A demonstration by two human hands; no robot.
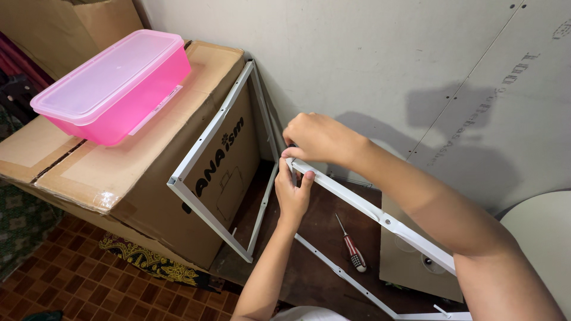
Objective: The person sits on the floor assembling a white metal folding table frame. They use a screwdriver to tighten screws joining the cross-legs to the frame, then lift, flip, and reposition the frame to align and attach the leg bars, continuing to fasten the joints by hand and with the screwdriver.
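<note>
Your hands meet at the corner of a white metal frame, where a rail joins it. Left hand grips the joint from below, fingers curled around it. Right hand pinches down on the same corner from above. Frame leans on a cardboard box left of your hands; a pink tub sits on top. A screwdriver lies on the floor, below your right forearm.
</note>
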